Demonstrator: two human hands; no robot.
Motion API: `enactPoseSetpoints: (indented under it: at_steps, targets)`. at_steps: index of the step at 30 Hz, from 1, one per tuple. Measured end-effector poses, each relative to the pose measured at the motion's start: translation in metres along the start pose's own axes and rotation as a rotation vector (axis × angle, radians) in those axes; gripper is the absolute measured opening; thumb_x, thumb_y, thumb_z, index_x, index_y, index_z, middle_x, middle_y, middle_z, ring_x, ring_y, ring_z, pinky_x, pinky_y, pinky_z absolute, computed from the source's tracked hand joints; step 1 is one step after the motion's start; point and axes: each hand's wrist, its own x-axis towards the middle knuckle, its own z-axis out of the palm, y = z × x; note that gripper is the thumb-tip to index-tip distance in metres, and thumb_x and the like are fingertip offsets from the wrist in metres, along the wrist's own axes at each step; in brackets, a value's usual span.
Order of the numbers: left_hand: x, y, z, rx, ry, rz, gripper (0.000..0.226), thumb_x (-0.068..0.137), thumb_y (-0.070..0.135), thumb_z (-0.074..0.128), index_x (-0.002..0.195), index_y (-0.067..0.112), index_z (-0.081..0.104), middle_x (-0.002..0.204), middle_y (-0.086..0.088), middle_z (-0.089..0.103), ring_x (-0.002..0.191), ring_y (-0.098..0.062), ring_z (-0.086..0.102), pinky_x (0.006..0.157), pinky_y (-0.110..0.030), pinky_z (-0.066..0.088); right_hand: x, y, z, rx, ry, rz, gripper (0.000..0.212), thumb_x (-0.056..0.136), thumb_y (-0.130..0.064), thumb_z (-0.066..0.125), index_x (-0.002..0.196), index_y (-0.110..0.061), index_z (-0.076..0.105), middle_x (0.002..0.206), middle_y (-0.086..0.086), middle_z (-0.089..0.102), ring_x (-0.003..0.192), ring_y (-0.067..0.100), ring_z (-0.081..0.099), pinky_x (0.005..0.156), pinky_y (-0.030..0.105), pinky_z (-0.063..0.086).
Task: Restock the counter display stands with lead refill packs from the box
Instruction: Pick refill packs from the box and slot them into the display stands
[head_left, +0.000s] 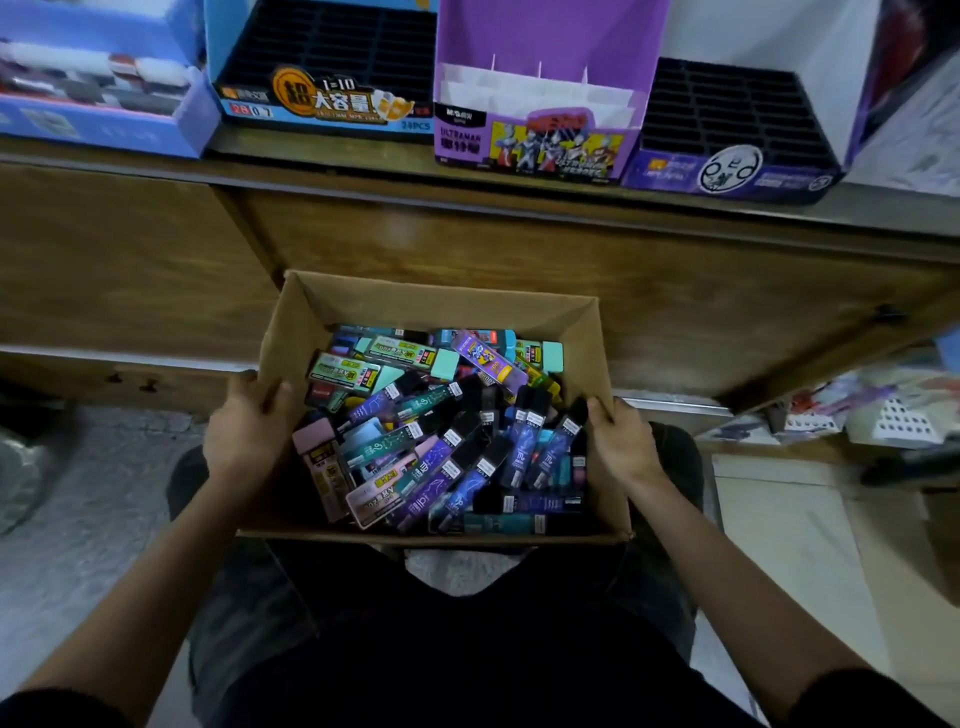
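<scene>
Up top, the frame cuts off the backs of four display stands lined along the tabletop (337, 156). The pale blue stand (104, 130) at far left is blurred; it holds rows of small items that cannot be made out. Next to it, the blue stand (322, 104) shows a black slotted tray, the purple stand (535, 145) has white card dividers, and the dark violet stand (727, 174) shows another black slotted tray. The clutter low at the right edge is too blurred to name.

Below the tabletop's edge, in front of the wooden cabinet front (519, 249), an open cardboard box (441, 306) sits above the person's lap. In it is a loose heap of lead refill packs (447, 436) in purple, blue, teal, mint, pink and black, lying crosswise over one another; their labels are too small to read.

The left hand (244, 431) grips the box's left wall and the right hand (621, 441) grips its right wall, each thumb hooked over the rim. The fingers are hidden behind the cardboard.
</scene>
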Motion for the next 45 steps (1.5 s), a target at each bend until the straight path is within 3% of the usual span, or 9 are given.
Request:
enactPoseSetpoints:
  at_steps: [4,8,12,18,27,33,37,39,45]
  targets:
    - [-0.018,0.011,-0.004,0.023,0.161,0.41,0.042,0.089,0.023,0.06,0.118,-0.003,0.046,0.117,-0.029,0.049,0.107,-0.046,0.047,0.087,-0.054,0.041,-0.024,0.0,-0.022,-0.154,0.222,-0.266,0.032,0.097,-0.025,0.048,0.121,-0.006,0.054,0.113,0.016,0.061,0.104,0.033,0.058,0.077,0.032,0.043]
    - [-0.041,0.038,0.022,-0.032,-0.149,0.603,0.041,0.084,0.034,0.066,0.115,0.008,0.056,0.11,-0.015,0.053,0.101,-0.032,0.052,0.085,-0.04,0.043,-0.051,-0.009,-0.014,-0.049,0.109,-0.246,0.016,0.092,-0.029,0.056,0.1,-0.016,0.058,0.084,0.0,0.065,0.074,0.013,0.063,0.062,0.018,0.047]
    - [-0.053,0.056,0.059,0.064,-0.39,0.524,0.084,0.071,0.061,0.066,0.135,0.012,0.041,0.125,-0.011,0.043,0.119,-0.027,0.039,0.1,-0.039,0.035,-0.043,-0.02,0.019,-0.057,-0.015,-0.06,0.044,0.089,-0.037,0.059,0.117,-0.006,0.047,0.094,0.012,0.063,0.087,0.028,0.062,0.071,0.03,0.045]
    - [-0.068,0.054,0.082,0.255,-0.369,0.5,0.102,0.059,0.073,0.066,0.137,0.014,0.037,0.126,-0.01,0.039,0.118,-0.028,0.035,0.101,-0.038,0.033,-0.031,-0.032,0.047,0.01,0.036,-0.004,0.073,0.08,-0.041,0.07,0.132,-0.002,0.036,0.128,0.02,0.048,0.121,0.038,0.042,0.098,0.043,0.038]
    - [-0.044,0.057,0.073,0.057,-0.562,0.334,0.079,0.072,0.045,0.076,0.133,0.009,0.041,0.126,-0.016,0.048,0.119,-0.033,0.045,0.098,-0.041,0.041,-0.009,-0.038,0.05,-0.002,-0.13,-0.067,0.071,0.081,-0.026,0.072,0.139,-0.011,0.035,0.133,0.01,0.051,0.124,0.034,0.03,0.094,0.034,0.033]
    - [-0.033,0.059,0.065,-0.187,-0.618,0.253,0.045,0.077,0.02,0.076,0.113,0.002,0.056,0.104,-0.007,0.062,0.097,-0.02,0.057,0.074,-0.021,0.037,0.0,-0.043,0.044,-0.199,-0.291,-0.161,0.071,0.073,-0.036,0.077,0.135,-0.019,0.047,0.129,0.007,0.055,0.123,0.031,0.044,0.102,0.041,0.037]
    - [-0.028,0.06,0.063,-0.229,-0.596,0.246,0.023,0.082,0.014,0.071,0.099,0.005,0.057,0.09,-0.004,0.06,0.085,-0.018,0.055,0.059,-0.014,0.035,0.005,-0.044,0.042,-0.01,-0.369,-0.151,0.044,0.072,-0.023,0.08,0.111,-0.015,0.062,0.091,-0.003,0.065,0.089,0.013,0.06,0.086,0.032,0.048]
    - [-0.027,0.058,0.064,-0.236,-0.564,0.258,0.019,0.087,0.014,0.064,0.101,0.004,0.057,0.096,-0.009,0.063,0.087,-0.02,0.056,0.064,-0.018,0.036,0.005,-0.043,0.041,0.127,-0.364,-0.15,0.033,0.075,-0.013,0.077,0.106,-0.012,0.064,0.078,-0.005,0.061,0.07,0.002,0.057,0.07,0.021,0.047]
    - [-0.025,0.052,0.058,-0.364,-0.469,0.168,0.022,0.09,0.012,0.06,0.108,-0.001,0.055,0.105,-0.016,0.065,0.103,-0.031,0.06,0.091,-0.04,0.046,0.006,-0.038,0.032,0.446,-0.228,-0.073,0.027,0.086,-0.006,0.065,0.112,0.0,0.06,0.086,-0.001,0.066,0.075,0.007,0.061,0.068,0.016,0.05]
